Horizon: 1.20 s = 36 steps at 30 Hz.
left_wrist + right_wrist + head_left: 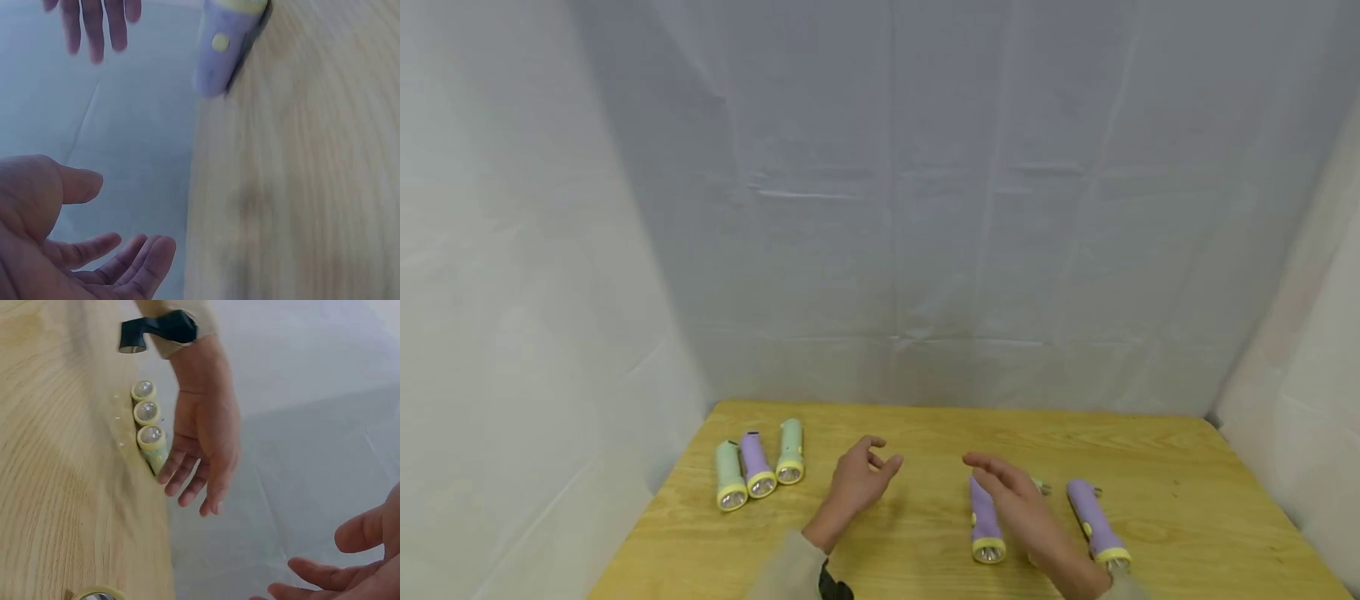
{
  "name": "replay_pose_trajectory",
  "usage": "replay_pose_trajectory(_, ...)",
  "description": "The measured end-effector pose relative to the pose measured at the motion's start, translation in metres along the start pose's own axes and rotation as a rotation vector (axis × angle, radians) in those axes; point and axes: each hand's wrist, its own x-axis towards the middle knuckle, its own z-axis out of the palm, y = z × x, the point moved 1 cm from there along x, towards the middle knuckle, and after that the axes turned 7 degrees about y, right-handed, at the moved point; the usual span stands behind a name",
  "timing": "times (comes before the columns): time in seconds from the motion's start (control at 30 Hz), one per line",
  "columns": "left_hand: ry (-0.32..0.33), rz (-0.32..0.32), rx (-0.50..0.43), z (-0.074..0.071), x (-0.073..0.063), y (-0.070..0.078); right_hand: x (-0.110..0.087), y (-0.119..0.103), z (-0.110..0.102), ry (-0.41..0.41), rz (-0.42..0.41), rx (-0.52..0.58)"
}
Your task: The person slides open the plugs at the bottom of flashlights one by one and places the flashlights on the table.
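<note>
Both hands hover over the wooden table with loosely bent fingers and nothing in them. The left hand (857,479) is near the middle, to the right of a row of three flashlights: a green one (728,471), a purple one (756,461) and another green one (791,446). Over the right-hand group is the right hand (1022,512), overlapping a purple flashlight (984,512) in the head view. Mostly hidden behind this hand is a third item, its small end (1042,486) peeking out. Farther right lies another purple flashlight (1093,518). All have yellow heads facing the person.
The wooden table (910,433) meets a grey sheet (895,250) at the back. White sheets hang at the left (512,333) and right (1315,392). A dark band (169,326) sits at the left wrist.
</note>
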Motion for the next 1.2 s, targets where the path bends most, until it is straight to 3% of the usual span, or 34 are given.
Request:
replay_pose_trajectory(0.13, 0.075, 0.009, 0.079, -0.021, 0.011, -0.009, -0.008, 0.001, 0.009, -0.033, -0.06, -0.021)
replay_pose_trajectory(0.33, 0.159, -0.006, 0.188, -0.055, 0.024, -0.02, -0.02, 0.008, 0.018, -0.083, -0.189, -0.138)
replay_pose_trajectory(0.5, 0.165, -0.055, 0.216, -0.077, 0.037, -0.029, -0.029, 0.012, 0.019, -0.19, -0.292, -0.228)
replay_pose_trajectory(0.63, 0.164, -0.093, 0.235, -0.09, 0.048, -0.033, -0.033, 0.013, 0.02, -0.269, -0.318, -0.247)
replay_pose_trajectory(0.97, 0.162, -0.134, 0.369, -0.112, 0.058, -0.046, -0.038, 0.022, 0.025, -0.353, -0.285, -0.263)
replay_pose_trajectory(1.2, 0.193, -0.116, 0.413, -0.114, 0.059, -0.056, -0.039, 0.036, 0.032, -0.353, -0.358, -0.332)
